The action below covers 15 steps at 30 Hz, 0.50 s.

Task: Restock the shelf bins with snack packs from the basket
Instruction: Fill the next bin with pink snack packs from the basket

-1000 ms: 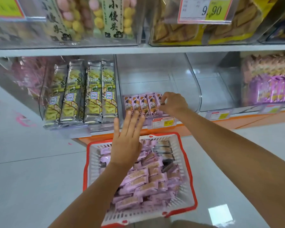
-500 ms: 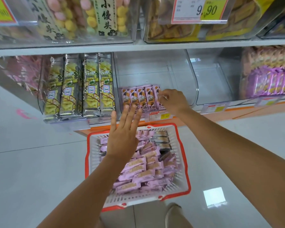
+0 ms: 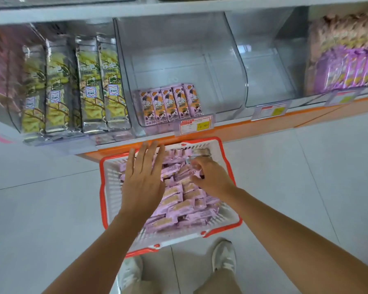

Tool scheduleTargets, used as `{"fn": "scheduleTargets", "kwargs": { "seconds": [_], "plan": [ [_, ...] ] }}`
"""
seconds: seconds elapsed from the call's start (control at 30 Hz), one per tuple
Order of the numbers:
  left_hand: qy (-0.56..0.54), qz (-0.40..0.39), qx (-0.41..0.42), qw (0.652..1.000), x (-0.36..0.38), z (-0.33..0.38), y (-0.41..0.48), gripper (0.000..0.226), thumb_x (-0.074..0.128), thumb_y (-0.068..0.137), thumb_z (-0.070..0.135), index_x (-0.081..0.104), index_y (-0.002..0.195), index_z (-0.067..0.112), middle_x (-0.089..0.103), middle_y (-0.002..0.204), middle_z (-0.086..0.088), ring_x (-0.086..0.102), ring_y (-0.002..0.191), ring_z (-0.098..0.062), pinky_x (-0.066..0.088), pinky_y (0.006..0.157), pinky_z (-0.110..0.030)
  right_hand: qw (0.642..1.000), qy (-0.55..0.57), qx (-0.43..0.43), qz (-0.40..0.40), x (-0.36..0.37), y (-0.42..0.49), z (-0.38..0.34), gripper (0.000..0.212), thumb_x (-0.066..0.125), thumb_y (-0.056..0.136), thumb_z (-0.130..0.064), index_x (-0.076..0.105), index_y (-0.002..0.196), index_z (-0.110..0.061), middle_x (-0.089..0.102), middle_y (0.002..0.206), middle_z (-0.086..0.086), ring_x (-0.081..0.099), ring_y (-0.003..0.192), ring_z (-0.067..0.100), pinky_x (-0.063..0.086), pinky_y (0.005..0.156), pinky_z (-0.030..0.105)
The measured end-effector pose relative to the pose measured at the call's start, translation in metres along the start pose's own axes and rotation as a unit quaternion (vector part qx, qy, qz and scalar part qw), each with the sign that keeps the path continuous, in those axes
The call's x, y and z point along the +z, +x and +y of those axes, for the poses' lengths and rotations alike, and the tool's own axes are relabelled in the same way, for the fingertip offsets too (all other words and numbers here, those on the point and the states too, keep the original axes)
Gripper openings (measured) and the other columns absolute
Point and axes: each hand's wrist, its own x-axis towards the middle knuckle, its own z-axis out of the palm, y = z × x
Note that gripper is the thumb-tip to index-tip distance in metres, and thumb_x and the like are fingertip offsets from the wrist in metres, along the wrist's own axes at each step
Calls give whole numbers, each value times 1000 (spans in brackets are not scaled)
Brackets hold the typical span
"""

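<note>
Basket (image 3: 113, 187) with the orange rim sits on the floor right below the shelf, piled with purple snack packs (image 3: 179, 206). Left hand (image 3: 143, 179) is flat with its fingers spread over the left side of the pile, can't tell if it's actually touching. Right hand (image 3: 212, 179) is down in the far right of the pile, fingers curled, pinching one of the packs. Up in the clear bin (image 3: 200, 66), a row of five packs (image 3: 170, 103) stands at the front left, with a price tag (image 3: 194, 125) clipped just below.
</note>
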Motion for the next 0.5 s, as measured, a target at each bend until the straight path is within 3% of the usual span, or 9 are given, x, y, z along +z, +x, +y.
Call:
{"fn": "scheduleTargets", "kwargs": {
  "seconds": [0.13,0.23,0.33,0.5],
  "plan": [
    [-32,-142,-35,989,43,1,-23,81,74,66,5,49,143,10,44,150,-17,35,143,-38,19,118,-53,990,-68,79,-94,46,-2,35,50,68,85,-19,49,131,-16,57,117,7,59,103,24,53,84,38],
    [-74,-261,-21,962,71,9,-37,75,54,95,20,14,158,22,6,166,-4,2,153,-25,-2,123,-42,985,-93,87,-113,71,-1,57,57,72,81,-15,48,132,-17,56,121,7,56,109,27,52,87,41],
    [-114,-338,-21,934,100,22,-48,76,44,100,21,-5,158,29,-13,165,4,-12,152,-19,-7,122,-38,988,-113,62,-87,87,0,69,52,74,79,-14,51,126,-16,57,117,7,58,105,27,52,84,40],
    [-162,-381,-47,909,130,35,-61,76,44,102,23,-9,158,26,-18,163,6,-8,152,-16,-3,122,-38,1000,-15,19,1,97,-1,81,30,73,74,-11,62,101,-14,64,100,3,60,92,23,54,78,40]
  ]
}}
